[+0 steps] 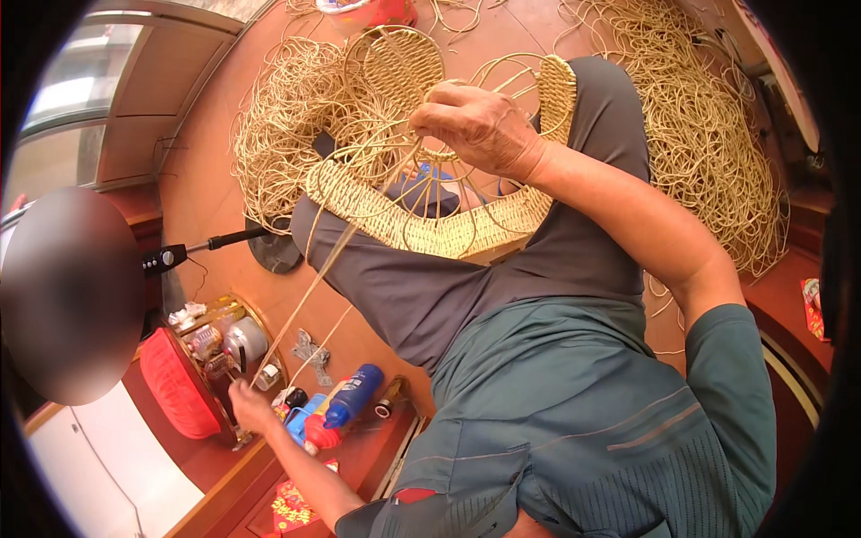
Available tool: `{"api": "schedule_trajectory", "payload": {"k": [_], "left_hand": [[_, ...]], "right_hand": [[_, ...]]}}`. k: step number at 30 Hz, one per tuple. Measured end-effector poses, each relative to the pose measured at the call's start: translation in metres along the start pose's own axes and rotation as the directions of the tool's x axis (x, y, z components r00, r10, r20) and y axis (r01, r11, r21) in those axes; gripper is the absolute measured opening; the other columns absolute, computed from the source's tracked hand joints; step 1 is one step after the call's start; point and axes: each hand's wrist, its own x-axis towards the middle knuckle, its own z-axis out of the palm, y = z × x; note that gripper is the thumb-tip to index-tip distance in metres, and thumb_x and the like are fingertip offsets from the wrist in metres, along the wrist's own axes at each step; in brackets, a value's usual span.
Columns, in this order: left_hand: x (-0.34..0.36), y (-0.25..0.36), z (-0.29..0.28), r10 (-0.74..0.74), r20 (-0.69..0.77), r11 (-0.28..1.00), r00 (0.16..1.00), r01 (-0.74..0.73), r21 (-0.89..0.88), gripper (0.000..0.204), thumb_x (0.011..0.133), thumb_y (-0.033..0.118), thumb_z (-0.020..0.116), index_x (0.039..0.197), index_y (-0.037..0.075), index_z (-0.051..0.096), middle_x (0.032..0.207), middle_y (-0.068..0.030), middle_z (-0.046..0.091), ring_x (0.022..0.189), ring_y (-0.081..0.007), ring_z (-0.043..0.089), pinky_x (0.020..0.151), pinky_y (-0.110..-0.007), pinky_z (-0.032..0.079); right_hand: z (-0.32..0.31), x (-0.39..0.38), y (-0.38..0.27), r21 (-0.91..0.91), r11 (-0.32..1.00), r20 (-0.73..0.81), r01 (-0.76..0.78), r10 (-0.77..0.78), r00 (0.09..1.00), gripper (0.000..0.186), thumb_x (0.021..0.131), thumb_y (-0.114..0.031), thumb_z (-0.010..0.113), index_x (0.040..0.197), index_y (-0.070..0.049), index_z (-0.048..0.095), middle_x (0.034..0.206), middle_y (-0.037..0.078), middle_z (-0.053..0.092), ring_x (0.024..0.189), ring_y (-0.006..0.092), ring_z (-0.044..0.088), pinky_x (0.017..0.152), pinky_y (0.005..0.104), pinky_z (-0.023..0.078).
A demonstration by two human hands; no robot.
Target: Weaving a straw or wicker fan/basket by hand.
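Head | right hand (pixel 475 127) at curved woven frame (pixel 426 228) | left hand (pixel 253 409): taut cord (pixel 310 290)

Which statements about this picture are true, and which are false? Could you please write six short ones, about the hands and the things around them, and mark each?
1. A strand of cord runs from the woven piece to the left fingers. True.
2. The right hand hangs free, touching nothing. False: the right fingers are closed at the woven piece.
3. One heap of cord lies at the left and another heap at the right. True.
4. A yellow bottle lies near the left forearm. False: a blue bottle lies there.
5. The woven piece rests across the grey trousers. True.
6. The person's shirt is white. False: it is a dark green shirt.
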Motion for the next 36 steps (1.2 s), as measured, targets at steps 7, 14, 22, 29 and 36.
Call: {"api": "schedule_trajectory", "payload": {"k": [7, 14, 22, 29, 36], "left_hand": [[0.054, -0.087, 0.0, -0.188, 0.062, 0.961, 0.98, 0.171, 0.215, 0.019, 0.103, 0.03, 0.066, 0.117, 0.019, 0.075, 0.102, -0.0201, 0.078, 0.096, -0.0443, 0.074, 0.079, -0.058, 0.054], [-0.011, 0.235, -0.1, 0.323, 0.071, 0.599, 0.944, -0.145, -0.788, 0.024, 0.104, 0.009, 0.064, 0.123, 0.0, 0.075, 0.115, -0.0173, 0.077, 0.107, -0.0323, 0.073, 0.096, -0.04, 0.056], [-0.094, 0.392, -0.098, 0.548, -0.275, 0.405, 0.79, -0.538, -0.739, 0.04, 0.098, 0.007, 0.072, 0.137, 0.005, 0.066, 0.132, -0.0171, 0.067, 0.115, -0.0375, 0.067, 0.101, -0.044, 0.055], [-0.096, 0.366, -0.081, 0.627, -0.198, 0.3, 0.754, -0.468, -0.831, 0.021, 0.098, 0.016, 0.077, 0.115, 0.005, 0.071, 0.099, -0.0137, 0.069, 0.095, -0.034, 0.072, 0.078, -0.043, 0.057], [-0.098, 0.384, -0.112, 0.541, -0.166, 0.217, 0.825, -0.327, -0.92, 0.011, 0.1, 0.007, 0.073, 0.111, 0.003, 0.073, 0.09, -0.0127, 0.07, 0.073, -0.0254, 0.067, 0.067, -0.036, 0.053]], "right_hand": [[-0.006, -0.007, 0.003, -0.144, 0.983, 0.072, 0.113, -0.104, 0.992, 0.021, 0.091, -0.015, 0.076, 0.111, -0.015, 0.071, 0.097, 0.003, 0.068, 0.091, 0.0261, 0.072, 0.075, 0.0373, 0.06], [-0.007, -0.004, -0.004, -0.238, 0.962, 0.213, 0.132, -0.081, 0.974, 0.023, 0.089, -0.015, 0.073, 0.112, -0.016, 0.067, 0.102, 0.006, 0.063, 0.093, 0.0277, 0.07, 0.076, 0.0405, 0.06], [-0.007, 0.003, -0.01, -0.163, 0.984, 0.236, 0.07, -0.03, 0.971, 0.029, 0.086, -0.006, 0.069, 0.114, -0.015, 0.067, 0.099, 0.009, 0.064, 0.089, 0.032, 0.07, 0.072, 0.0439, 0.059], [-0.006, 0.005, -0.01, -0.133, 0.989, 0.212, 0.057, -0.028, 0.977, 0.021, 0.088, -0.006, 0.069, 0.107, -0.013, 0.066, 0.096, 0.01, 0.062, 0.087, 0.033, 0.069, 0.07, 0.0438, 0.058], [0.003, 0.005, -0.012, -0.106, 0.994, 0.122, 0.024, -0.011, 0.992, 0.012, 0.091, -0.011, 0.072, 0.097, -0.011, 0.062, 0.094, 0.01, 0.062, 0.08, 0.0324, 0.07, 0.066, 0.0436, 0.057]]}}
